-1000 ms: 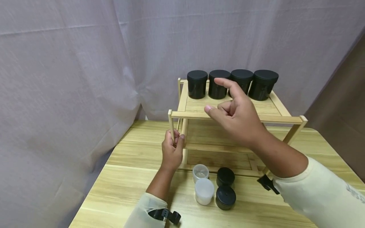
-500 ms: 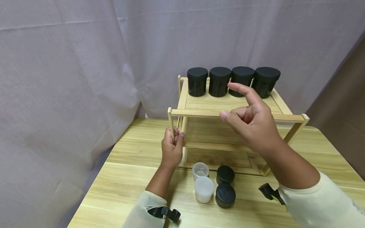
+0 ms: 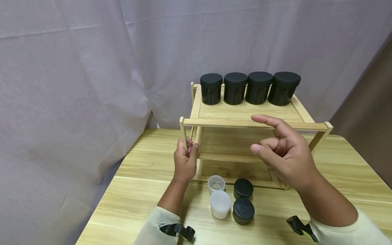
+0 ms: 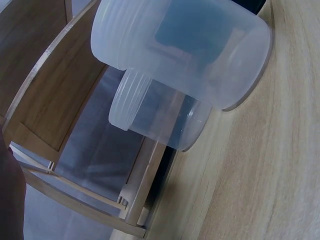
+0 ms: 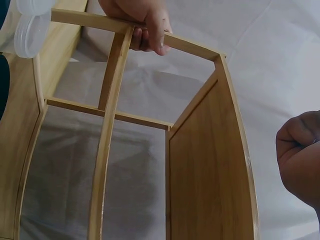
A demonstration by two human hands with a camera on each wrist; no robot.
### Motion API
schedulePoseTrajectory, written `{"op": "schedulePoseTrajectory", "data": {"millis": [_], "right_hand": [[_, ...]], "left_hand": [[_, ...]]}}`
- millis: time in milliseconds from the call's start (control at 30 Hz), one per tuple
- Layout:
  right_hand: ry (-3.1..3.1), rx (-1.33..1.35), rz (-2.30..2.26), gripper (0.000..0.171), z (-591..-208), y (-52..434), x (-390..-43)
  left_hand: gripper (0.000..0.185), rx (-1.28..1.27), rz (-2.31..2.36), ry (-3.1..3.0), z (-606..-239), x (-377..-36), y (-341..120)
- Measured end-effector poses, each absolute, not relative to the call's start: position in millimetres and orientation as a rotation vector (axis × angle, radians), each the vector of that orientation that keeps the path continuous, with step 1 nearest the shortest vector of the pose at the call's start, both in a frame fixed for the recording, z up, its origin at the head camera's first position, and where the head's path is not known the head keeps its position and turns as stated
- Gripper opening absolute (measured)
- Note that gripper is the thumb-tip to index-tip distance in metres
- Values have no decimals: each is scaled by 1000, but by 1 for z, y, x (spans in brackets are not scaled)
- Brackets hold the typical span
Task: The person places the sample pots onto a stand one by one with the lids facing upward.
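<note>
From the right wrist, left hand (image 5: 142,22) grips rack (image 5: 210,165) post.

Blk jars (image 3: 235,87), pale wood rack (image 3: 245,123), lilac curtain (image 3: 76,68)

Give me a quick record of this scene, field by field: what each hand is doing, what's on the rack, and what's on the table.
Left hand: left hand grips the front left post of the wooden rack
Right hand: right hand in the air before the rack, holds nothing, forefinger out
Top shelf: four black jars in a row at the back
Table: wooden table bears two clear jars and two small black jars in front of the rack
</note>
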State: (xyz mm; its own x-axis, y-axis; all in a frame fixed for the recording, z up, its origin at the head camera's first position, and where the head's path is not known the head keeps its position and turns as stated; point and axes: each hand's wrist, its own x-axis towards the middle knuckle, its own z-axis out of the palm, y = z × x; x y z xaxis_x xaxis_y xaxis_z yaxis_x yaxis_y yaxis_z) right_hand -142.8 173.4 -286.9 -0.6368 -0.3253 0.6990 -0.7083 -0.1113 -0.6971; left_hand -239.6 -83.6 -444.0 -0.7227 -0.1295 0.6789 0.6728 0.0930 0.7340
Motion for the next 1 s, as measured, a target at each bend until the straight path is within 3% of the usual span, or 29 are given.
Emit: {"op": "schedulePoseTrajectory", "data": {"millis": [700,1000], "right_hand": [[-1809,1093,1739,46,-318,221,-129],[-1942,1110,1669,46,-341,225,-130]], "left_hand": [[11,-551,-1730,-1749,-443,-239,-80],[12,-537,-1719,-1738,-444,-239,-81]]}}
